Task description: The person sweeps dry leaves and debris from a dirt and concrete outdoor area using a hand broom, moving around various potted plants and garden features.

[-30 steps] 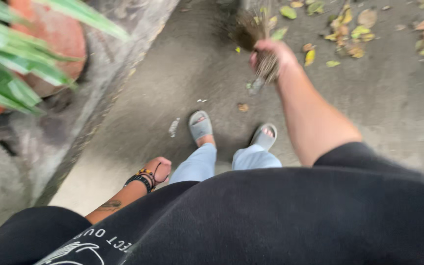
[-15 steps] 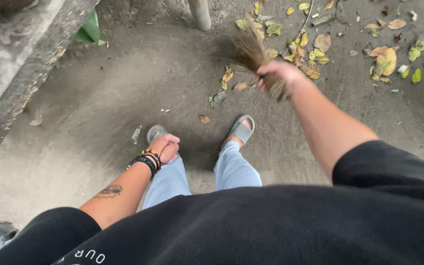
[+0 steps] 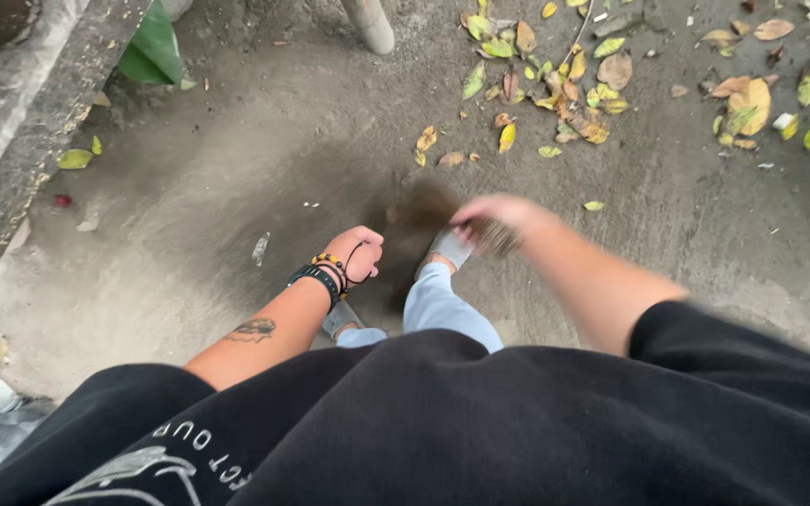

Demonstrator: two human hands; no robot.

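The right hand is closed around the bound end of a short stick broom, gripping it low over the concrete ground. Both hand and broom are blurred, so the fingers cannot be told apart; the brown bristles show only as a dark smear spreading left from the fist, just above the ground and in front of the person's feet. The broom sits between the right hand and the left hand, close to the grey sandal on the forward foot.

The left hand is curled into a loose fist and holds nothing. It hangs beside the left leg, near the bristles but apart from them. Dark and beaded bracelets circle its wrist, and a small tattoo marks the forearm.

The person wears a black shirt and light blue trousers. A second sandal is partly hidden under the left forearm.

Yellow and brown fallen leaves lie scattered beyond the broom, thickest toward the upper right, with a few stray ones nearer the bristles. A pale post stands at the top. Along the left runs a raised concrete kerb, with a broad green leaf hanging beside it.
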